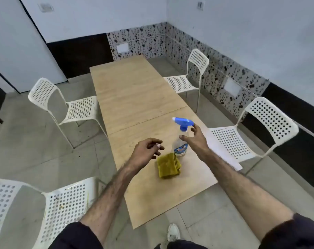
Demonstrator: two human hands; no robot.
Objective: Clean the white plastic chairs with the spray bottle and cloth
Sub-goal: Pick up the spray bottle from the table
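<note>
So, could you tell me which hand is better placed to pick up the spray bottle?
The right hand: it is open right beside the bottle, fingers near the neck. The left hand is curled, further off, nearer the cloth.

Cloth (168, 165) lies on table (134, 90), seemingly touching spray bottle (181, 139) behind.

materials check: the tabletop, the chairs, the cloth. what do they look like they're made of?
Long light-brown wooden tabletop: looks like unfinished plywood, matte, grain showing, a seam across the middle. White perforated chairs: seats and backs seem moulded plastic with punched holes; thin white legs are possibly painted metal. Folded mustard-yellow cloth: soft, nappy texture, probably microfibre or terry.
</note>
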